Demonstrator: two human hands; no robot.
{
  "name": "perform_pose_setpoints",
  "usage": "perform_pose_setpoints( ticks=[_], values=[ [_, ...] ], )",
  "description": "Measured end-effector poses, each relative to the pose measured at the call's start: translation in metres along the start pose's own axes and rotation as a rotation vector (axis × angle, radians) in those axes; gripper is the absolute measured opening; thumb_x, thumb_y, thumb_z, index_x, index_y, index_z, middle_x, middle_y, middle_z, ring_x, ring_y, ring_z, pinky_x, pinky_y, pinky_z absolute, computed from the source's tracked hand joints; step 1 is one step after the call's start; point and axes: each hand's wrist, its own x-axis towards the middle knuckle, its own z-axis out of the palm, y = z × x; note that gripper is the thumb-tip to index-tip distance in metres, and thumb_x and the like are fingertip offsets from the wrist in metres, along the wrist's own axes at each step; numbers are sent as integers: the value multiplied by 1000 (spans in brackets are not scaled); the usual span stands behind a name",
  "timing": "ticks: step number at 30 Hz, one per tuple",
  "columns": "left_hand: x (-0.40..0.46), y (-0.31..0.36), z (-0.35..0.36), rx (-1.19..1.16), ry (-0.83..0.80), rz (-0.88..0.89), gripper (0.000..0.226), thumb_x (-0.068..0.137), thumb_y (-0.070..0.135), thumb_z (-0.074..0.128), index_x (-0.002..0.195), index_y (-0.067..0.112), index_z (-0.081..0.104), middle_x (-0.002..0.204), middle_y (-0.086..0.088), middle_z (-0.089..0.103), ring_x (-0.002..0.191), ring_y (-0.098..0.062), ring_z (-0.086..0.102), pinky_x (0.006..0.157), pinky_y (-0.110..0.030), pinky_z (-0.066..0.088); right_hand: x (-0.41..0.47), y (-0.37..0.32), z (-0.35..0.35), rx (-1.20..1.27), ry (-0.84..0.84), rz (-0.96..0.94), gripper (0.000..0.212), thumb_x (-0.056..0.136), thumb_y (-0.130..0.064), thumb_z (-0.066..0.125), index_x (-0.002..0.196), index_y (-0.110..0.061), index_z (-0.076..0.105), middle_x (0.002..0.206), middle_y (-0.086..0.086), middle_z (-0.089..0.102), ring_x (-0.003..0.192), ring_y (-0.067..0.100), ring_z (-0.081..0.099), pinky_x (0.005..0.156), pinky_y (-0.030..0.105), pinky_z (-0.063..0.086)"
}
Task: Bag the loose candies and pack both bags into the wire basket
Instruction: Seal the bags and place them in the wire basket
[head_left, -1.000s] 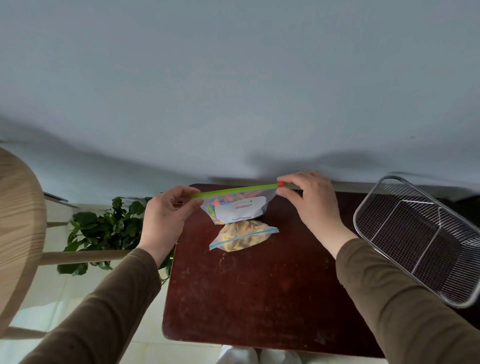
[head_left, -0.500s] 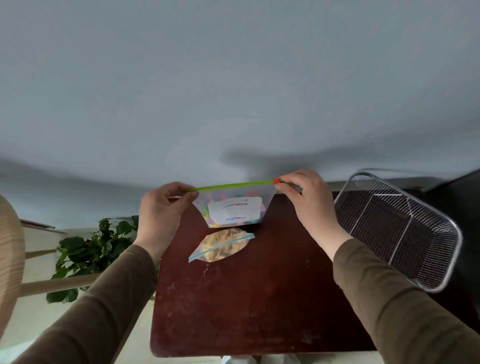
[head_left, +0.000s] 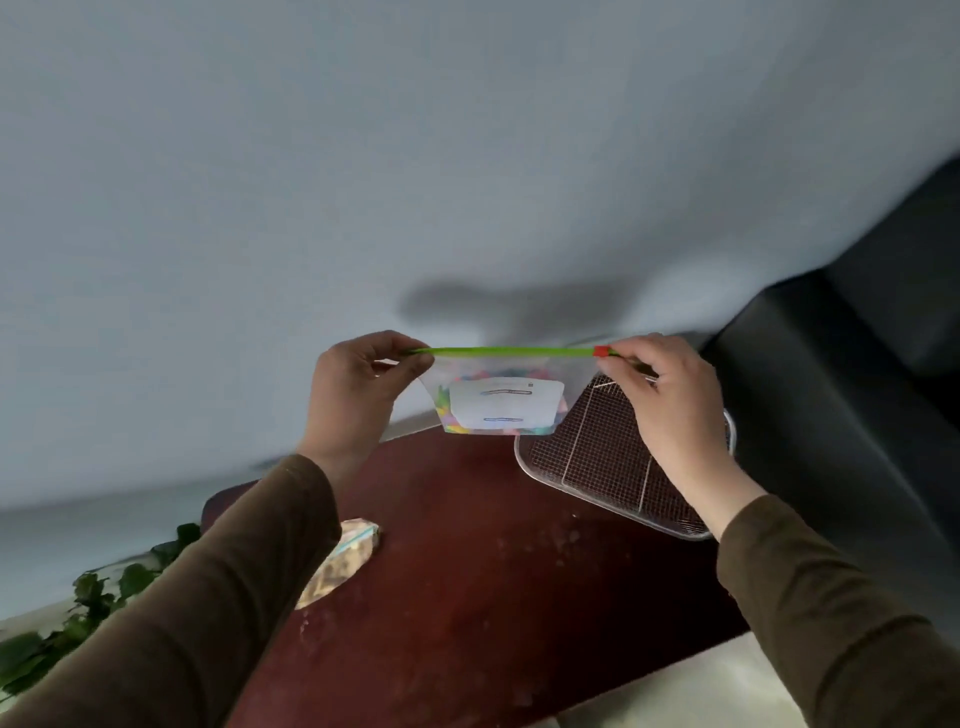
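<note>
A clear zip bag (head_left: 504, 400) with a green seal strip, a red slider and a white label hangs in the air, holding colourful candies. My left hand (head_left: 358, 395) pinches the strip's left end and my right hand (head_left: 670, 400) pinches the right end by the slider. The bag hangs over the far left corner of the wire basket (head_left: 587, 467), which sits on the dark red table (head_left: 493, 571). A second bag (head_left: 337, 566) with pale beige contents lies on the table's left side, partly hidden by my left sleeve.
A dark sofa or cushion (head_left: 857, 415) stands to the right of the table, close behind the basket. Green plant leaves (head_left: 88, 618) show at the lower left, beyond the table edge. A grey wall fills the upper view.
Both hands have carried the candy bag to the right, from above the beige bag to over the wire basket's corner. The camera view has swung right too.
</note>
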Motion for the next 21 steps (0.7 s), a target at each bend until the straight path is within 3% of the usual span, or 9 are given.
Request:
perform_pose_setpoints(
  ticks=[5,15,21],
  values=[
    [29,16,60,63,-113,27,5,90,18,78,89,15,82,79,5,76,55,0,55,62,-16,42,-4,49,-31,-70,20,95,22,94,-31,68,104,-14,78,95,0,75,89,19,62,75,36,48],
    [59,15,165,165,-268,68,8,89,20,76,89,15,82,82,1,79,78,-20,71,77,-31,53,-29,126,-58,-159,3,271,30,96,-35,63,112,-14,77,99,1,74,95,18,62,73,29,42],
    [59,6,185,208,-281,55,9,91,18,76,95,19,84,85,9,77,81,-2,70,80,-19,50,-38,142,-53,-175,-90,334,30,96,-35,62,114,-16,76,106,2,74,98,17,59,73,27,40]
  ],
)
